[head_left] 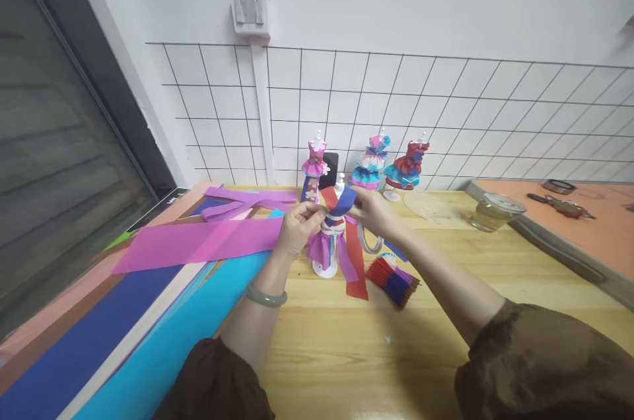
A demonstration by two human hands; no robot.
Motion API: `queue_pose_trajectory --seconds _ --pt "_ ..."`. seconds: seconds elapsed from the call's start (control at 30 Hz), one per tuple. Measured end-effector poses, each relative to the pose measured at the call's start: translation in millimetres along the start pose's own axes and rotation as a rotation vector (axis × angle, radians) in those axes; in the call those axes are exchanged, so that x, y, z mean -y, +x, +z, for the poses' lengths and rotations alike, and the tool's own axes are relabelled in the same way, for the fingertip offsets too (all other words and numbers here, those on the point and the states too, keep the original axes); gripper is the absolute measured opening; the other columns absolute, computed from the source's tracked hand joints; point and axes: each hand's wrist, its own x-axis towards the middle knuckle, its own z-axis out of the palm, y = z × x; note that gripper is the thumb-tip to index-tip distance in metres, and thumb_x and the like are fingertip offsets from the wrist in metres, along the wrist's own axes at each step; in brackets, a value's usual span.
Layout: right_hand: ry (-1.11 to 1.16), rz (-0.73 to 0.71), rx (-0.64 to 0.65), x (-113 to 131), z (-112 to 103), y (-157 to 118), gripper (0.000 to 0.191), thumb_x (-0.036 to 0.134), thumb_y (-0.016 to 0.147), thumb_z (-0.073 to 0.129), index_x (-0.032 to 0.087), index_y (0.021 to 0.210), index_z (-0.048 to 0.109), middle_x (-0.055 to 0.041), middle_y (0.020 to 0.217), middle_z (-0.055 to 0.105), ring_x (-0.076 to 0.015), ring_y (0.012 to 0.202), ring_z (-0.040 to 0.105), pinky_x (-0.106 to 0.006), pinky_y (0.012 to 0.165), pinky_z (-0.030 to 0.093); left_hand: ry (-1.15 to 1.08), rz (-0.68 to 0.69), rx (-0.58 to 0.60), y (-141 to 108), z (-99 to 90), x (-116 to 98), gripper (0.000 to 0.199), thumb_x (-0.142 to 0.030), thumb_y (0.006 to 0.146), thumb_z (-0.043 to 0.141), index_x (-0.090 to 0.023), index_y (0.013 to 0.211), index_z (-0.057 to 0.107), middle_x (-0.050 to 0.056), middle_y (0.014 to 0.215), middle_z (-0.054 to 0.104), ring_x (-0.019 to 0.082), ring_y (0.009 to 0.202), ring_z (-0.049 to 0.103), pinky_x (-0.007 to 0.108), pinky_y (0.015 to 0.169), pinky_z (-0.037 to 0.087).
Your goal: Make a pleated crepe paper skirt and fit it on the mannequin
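A small white dress-form mannequin (340, 183) stands upright on a round base between my hands. Red and blue crepe paper strips (345, 201) cross over its bust, and a pink paper skirt (321, 250) hangs from its waist. My left hand (298, 230) is closed at the mannequin's left side, pinching the edge of the strips. On the other side, my right hand (372, 210) is closed at the blue strip, its fingertips partly hidden. A roll of tape (370, 240) is just below my right hand. A long red strip (356, 265) trails onto the table beside the skirt.
A pleated red, blue and purple paper piece (395, 281) lies at right. Long crepe paper sheets (198, 245) cover the left. Dressed mannequins (316, 159) stand along the tiled wall. Farther right are a lidded plastic cup (495, 212) and keys (564, 205).
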Motion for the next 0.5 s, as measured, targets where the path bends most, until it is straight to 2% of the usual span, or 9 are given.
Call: queue_pose_trajectory --seconds 0.13,0.3,0.4,0.5 --pt "0.007 0.015 0.031 1.9 -6.8 -1.2 0.027 0.043 0.072 0.055 0.017 0.067 0.05 0.0023 0.058 0.047 -0.0102 0.053 0.039 -0.021 0.047 0.027 0.019 0.011 0.015 -0.4 1.8 -3.0 0.01 -0.023 0.069 0.063 -0.015 0.075 0.06 -0.001 0.065 0.059 0.01 0.061 0.054 0.023 0.062 0.043" --pt "0.039 0.126 0.1 -2.5 -27.3 -8.7 0.035 0.048 0.072 0.055 0.018 0.061 0.041 0.0064 0.049 0.035 -0.0069 0.044 0.03 -0.02 0.041 0.02 0.012 0.048 0.023 -0.3 1.3 -4.1 0.008 -0.023 0.072 0.059 -0.016 0.076 0.057 -0.001 0.07 0.058 0.01 0.067 0.054 0.022 0.065 0.043" --pt "0.076 0.154 0.166 -1.6 -38.1 -17.9 0.036 0.051 0.073 0.053 0.019 0.062 0.04 0.0067 0.049 0.033 -0.0067 0.044 0.029 -0.02 0.041 0.02 -0.02 0.028 0.051 -1.0 3.3 -4.1 0.009 -0.023 0.074 0.058 -0.016 0.076 0.055 -0.001 0.07 0.057 0.009 0.066 0.053 0.021 0.064 0.042" --pt "0.04 0.172 0.147 1.1 -41.7 -25.1 0.037 0.052 0.073 0.051 0.018 0.062 0.04 0.0061 0.05 0.034 -0.0072 0.045 0.029 -0.02 0.041 0.022 -0.077 0.001 0.064 -1.9 5.5 -3.2 0.009 -0.024 0.074 0.058 -0.016 0.077 0.054 -0.001 0.071 0.056 0.009 0.065 0.053 0.022 0.063 0.042"
